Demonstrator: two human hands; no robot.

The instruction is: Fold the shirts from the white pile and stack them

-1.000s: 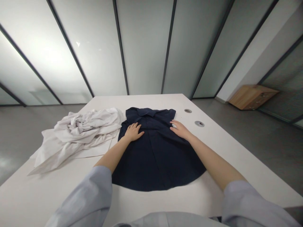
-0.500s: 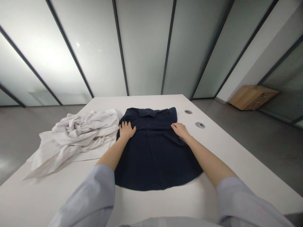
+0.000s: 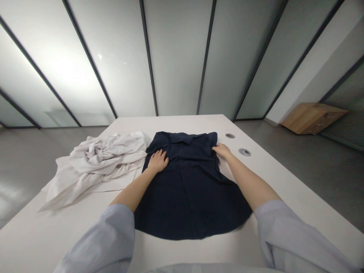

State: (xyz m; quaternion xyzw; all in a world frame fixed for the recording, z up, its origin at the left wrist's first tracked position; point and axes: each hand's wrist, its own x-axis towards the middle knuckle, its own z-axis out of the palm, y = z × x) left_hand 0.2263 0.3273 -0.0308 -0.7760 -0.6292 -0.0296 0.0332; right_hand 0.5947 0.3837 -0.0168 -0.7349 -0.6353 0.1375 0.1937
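Note:
A dark navy garment (image 3: 182, 189), skirt-like with a flared hem and a center seam, lies spread on the white table. Its far end is folded over into a loose flap, so I cannot tell its exact kind. Flat on its upper left part rests my left hand (image 3: 158, 161), open with the fingers apart. My right hand (image 3: 223, 150) is closed on the garment's upper right edge, thumb and fingers pinching the cloth. The right side of the garment curves inward below that grip.
Bunched white cloth (image 3: 108, 155) lies left of the garment. Two round grommets, a far one (image 3: 230, 135) and a nearer one (image 3: 245, 152), sit in the white tabletop (image 3: 284, 197). A wooden cabinet (image 3: 313, 117) stands on the floor at right, and frosted glass panels (image 3: 176, 57) rise behind.
My right hand has moved slightly away from me along the right edge. My left hand has slid a little nearer to me. The garment's hem reaches closer, and the view has shifted slightly.

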